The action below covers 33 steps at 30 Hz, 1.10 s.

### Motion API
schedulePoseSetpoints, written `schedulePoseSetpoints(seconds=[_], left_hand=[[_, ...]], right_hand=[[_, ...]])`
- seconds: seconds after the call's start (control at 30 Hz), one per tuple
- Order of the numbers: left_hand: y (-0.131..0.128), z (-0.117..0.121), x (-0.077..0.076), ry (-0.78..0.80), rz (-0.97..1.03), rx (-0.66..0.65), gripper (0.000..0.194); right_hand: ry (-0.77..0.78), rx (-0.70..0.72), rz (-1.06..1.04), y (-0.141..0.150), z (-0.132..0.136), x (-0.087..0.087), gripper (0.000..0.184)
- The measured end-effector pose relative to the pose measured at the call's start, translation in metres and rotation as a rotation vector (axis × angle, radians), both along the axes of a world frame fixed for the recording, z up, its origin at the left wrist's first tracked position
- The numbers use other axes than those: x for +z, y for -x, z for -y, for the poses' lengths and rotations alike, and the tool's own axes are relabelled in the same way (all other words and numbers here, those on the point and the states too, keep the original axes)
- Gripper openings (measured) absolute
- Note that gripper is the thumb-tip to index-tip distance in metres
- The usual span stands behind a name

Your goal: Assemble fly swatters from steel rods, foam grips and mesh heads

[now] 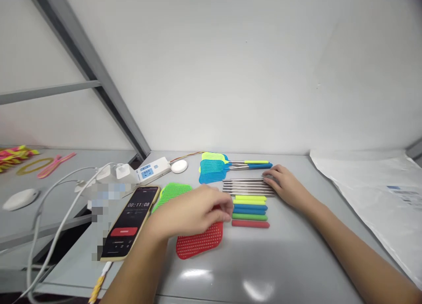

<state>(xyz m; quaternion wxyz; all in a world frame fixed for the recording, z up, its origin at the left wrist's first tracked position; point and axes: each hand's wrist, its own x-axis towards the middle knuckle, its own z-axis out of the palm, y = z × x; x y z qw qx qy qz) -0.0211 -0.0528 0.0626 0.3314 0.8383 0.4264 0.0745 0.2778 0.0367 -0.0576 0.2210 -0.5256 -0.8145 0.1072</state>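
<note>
My left hand point(201, 209) hovers over the flyswatter heads, with its fingers loosely curled and a gap to the thumb; nothing shows in it. Beneath it are a red flyswatter head point(199, 244) and a green flyswatter head point(174, 193), both partly covered. At the right ends of a row of metal rods point(245, 186), my right hand point(280, 181) rests with its fingers apart, touching them. Below the rods lie handle grips: yellow point(250, 198), blue point(249, 208), green point(249, 217) and red point(250, 224).
Flyswatters with blue and yellow heads point(212, 170) lie against the wall. To the left are a phone point(132, 220) showing a timer, a power strip point(153, 171), a round white disc point(179, 166) and loose cables. A white plastic sheet point(372, 185) covers the right side.
</note>
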Motion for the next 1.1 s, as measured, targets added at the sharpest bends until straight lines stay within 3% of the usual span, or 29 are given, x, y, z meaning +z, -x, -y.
schedulePoseSetpoints(seconds=[0.13,0.23,0.53,1.1], left_hand=[[-0.014,-0.005,-0.034,0.102,-0.159,-0.055,0.012],[-0.016,-0.009,-0.049,0.111,-0.195,-0.034,0.013],[-0.028,-0.007,-0.053,-0.089,-0.19,0.077,0.022],[-0.035,-0.008,-0.062,-0.208,-0.137,-0.003,0.015]], right_hand=[[0.009,0.026,-0.009,-0.001,-0.003,-0.003,0.031],[0.019,0.033,-0.032,0.0,-0.003,-0.001,0.03],[0.139,-0.029,-0.135,0.004,-0.01,0.003,0.021],[0.181,-0.082,-0.175,-0.005,-0.02,0.004,0.019]])
